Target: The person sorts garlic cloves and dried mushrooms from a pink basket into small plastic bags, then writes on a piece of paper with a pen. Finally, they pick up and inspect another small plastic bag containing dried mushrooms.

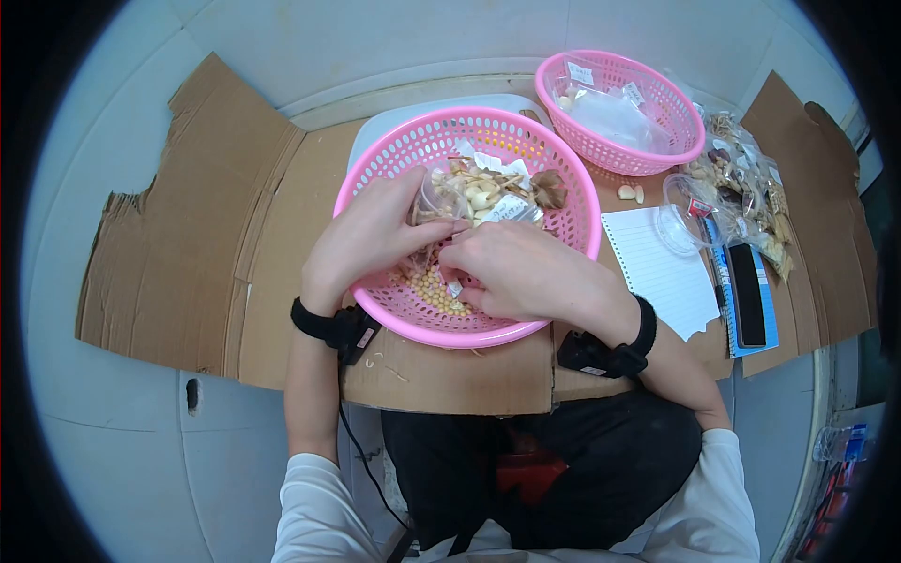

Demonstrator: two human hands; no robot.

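Note:
A large pink basket (pixel 582 225) sits in front of me, with both my hands inside it. My left hand (pixel 375 230) curls round a clear plastic container (pixel 437 195), its thumb pointing toward my other hand. Low in the basket, my right hand (pixel 516 267) has its fingers bent together beside a small white label (pixel 455 289); what they pinch is mostly hidden. Pale yellow beans (pixel 427 291) lie loose on the basket's floor under my hands. Behind the fingers are peeled garlic cloves (pixel 481 195), labelled bags (pixel 511 208) and a brown dried piece (pixel 548 190).
At the back right, a smaller pink basket (pixel 690 150) holds clear labelled bags. Bags of dried goods (pixel 751 178) are heaped beside it. Two garlic cloves (pixel 631 193), lined paper (pixel 657 272), a clear plastic bowl (pixel 680 228) and a dark phone (pixel 747 296) lie to the right.

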